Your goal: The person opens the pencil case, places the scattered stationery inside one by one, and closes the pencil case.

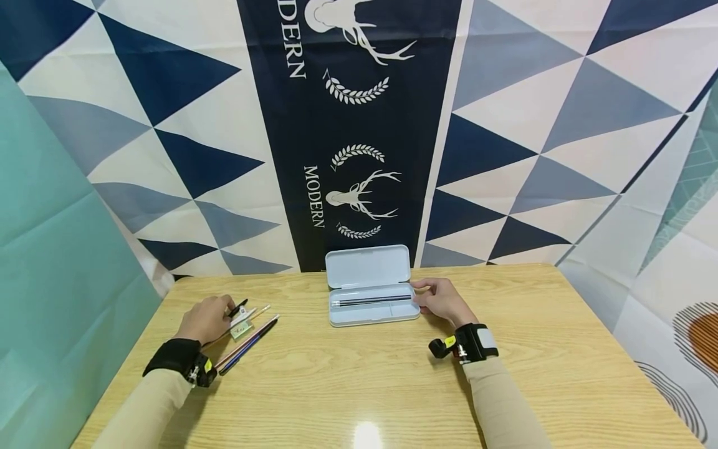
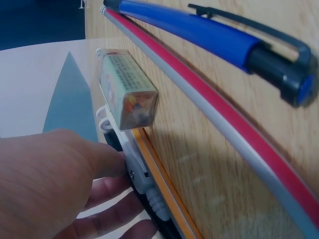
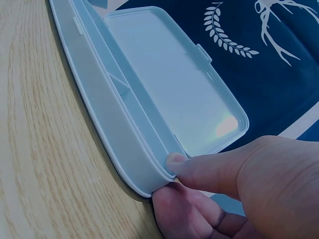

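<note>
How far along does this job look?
Looks done: the pencil case is open, a dark pencil inside. In hand: the right hand holds the case's end; the left hand is at a white tool. Apparently remaining: packing this, the blue pen, red-striped pencil and wrapped block, then closing the lid.

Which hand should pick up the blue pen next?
Probably the left: the left hand is close to the blue pen, while the right hand is farther away, pinching the open pencil case's end.

Head view forward and down over table (image 1: 336, 374), left-wrist close-up at blue pen (image 2: 199, 32), right-wrist close-up sharing pale-blue case (image 3: 114, 137) with head view
</note>
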